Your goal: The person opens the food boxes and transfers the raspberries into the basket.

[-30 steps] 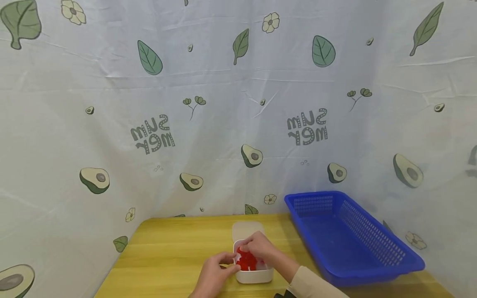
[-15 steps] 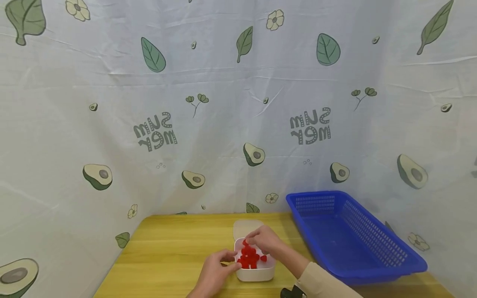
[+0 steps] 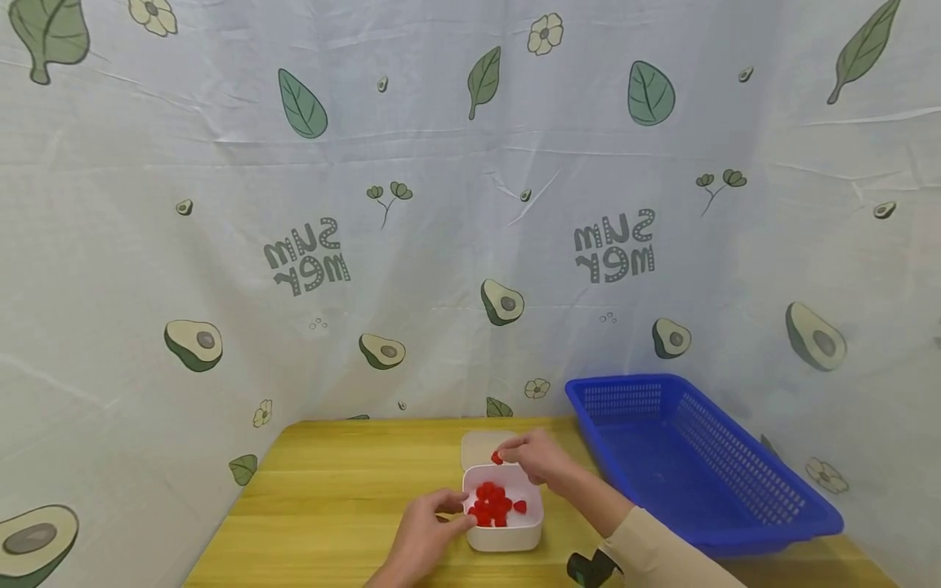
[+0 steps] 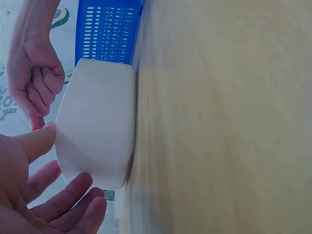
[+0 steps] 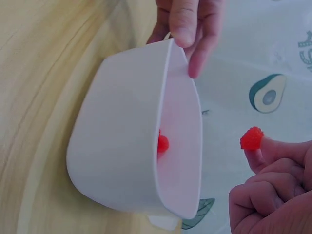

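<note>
My right hand (image 3: 540, 457) pinches a red raspberry (image 5: 252, 138) between thumb and fingertip, with the other fingers curled into the palm. It is raised above the far rim of a white box (image 3: 504, 537), over the flat pale lid behind. Inside the box lies a heap of red raspberries (image 3: 491, 505), with one apart toward the right wall. My left hand (image 3: 426, 531) is at the box's left side; its thumb and forefinger touch the rim around the near left corner. In the left wrist view its other fingers (image 4: 66, 197) are loosely spread beside the wall.
A pale lid (image 3: 478, 446) lies on the yellow wood-grain table (image 3: 353, 490) behind the box. At the right stands a large blue plastic basket (image 3: 665, 429). A curtain printed with avocados and leaves (image 3: 434, 245) hangs behind the table.
My right hand has come up out of the box with a raspberry in its fingertips, moving up and away over the far rim. The left hand has stayed at the box.
</note>
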The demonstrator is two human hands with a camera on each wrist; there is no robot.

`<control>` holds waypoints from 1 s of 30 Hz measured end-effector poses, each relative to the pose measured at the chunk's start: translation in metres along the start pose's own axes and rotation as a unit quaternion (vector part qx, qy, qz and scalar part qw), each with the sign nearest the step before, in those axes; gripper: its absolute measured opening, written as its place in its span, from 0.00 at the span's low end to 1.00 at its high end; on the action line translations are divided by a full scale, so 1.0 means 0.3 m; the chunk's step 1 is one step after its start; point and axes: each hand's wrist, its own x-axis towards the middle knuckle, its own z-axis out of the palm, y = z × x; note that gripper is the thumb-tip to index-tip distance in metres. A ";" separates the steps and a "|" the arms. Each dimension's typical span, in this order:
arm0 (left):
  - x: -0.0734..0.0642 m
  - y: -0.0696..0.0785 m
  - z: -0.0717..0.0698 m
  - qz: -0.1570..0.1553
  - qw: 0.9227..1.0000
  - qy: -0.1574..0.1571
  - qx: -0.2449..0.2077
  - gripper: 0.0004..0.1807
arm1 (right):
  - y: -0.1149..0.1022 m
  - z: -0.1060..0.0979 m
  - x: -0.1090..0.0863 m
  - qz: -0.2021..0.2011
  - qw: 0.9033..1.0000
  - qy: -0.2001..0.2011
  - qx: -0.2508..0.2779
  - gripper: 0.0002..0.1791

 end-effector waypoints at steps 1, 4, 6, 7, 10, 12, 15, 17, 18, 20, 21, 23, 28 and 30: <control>0.002 0.001 0.000 0.002 1.000 0.001 0.000 0.21 | -0.005 -0.010 0.000 0.001 1.000 0.004 0.006 0.09; 0.007 0.004 0.001 -0.001 1.000 0.000 -0.001 0.21 | -0.017 -0.032 0.001 0.002 1.000 0.014 0.027 0.09; 0.006 0.002 0.000 -0.004 1.000 -0.002 -0.005 0.20 | -0.020 -0.043 -0.001 0.004 0.999 0.016 0.040 0.09; 0.005 0.001 0.000 -0.007 1.000 -0.003 -0.006 0.20 | -0.021 -0.048 -0.003 0.003 0.999 0.015 0.048 0.09; 0.002 -0.001 0.001 -0.013 1.000 -0.003 -0.010 0.21 | -0.024 -0.060 -0.006 0.004 0.998 0.014 0.067 0.09; -0.001 -0.002 0.002 -0.017 1.000 -0.003 -0.012 0.21 | -0.025 -0.066 -0.005 0.006 0.997 0.016 0.078 0.10; -0.004 -0.001 0.002 -0.018 1.000 -0.002 -0.013 0.20 | -0.025 -0.075 0.000 0.010 0.995 0.018 0.093 0.10; -0.008 -0.002 0.001 -0.020 1.000 -0.002 -0.013 0.20 | -0.024 -0.083 0.006 0.016 0.995 0.021 0.096 0.11; -0.009 -0.002 0.001 -0.021 1.000 -0.002 -0.012 0.20 | -0.023 -0.088 0.010 0.018 0.995 0.023 0.096 0.12; -0.011 0.001 0.001 -0.023 1.000 0.001 -0.011 0.20 | -0.024 -0.102 0.017 0.020 0.994 0.028 0.100 0.12; -0.012 0.003 0.001 -0.023 1.000 0.004 -0.009 0.20 | -0.024 -0.110 0.021 0.020 0.994 0.030 0.103 0.13; -0.014 0.006 0.002 -0.025 1.000 0.007 -0.008 0.20 | -0.024 -0.130 0.027 0.019 0.993 0.033 0.111 0.15; -0.011 0.010 0.005 -0.021 1.000 0.008 -0.002 0.20 | -0.018 -0.186 0.044 0.016 0.992 0.035 0.123 0.18; -0.009 0.010 0.005 -0.015 1.000 0.010 0.002 0.20 | -0.019 -0.209 0.051 0.013 0.992 0.039 0.123 0.19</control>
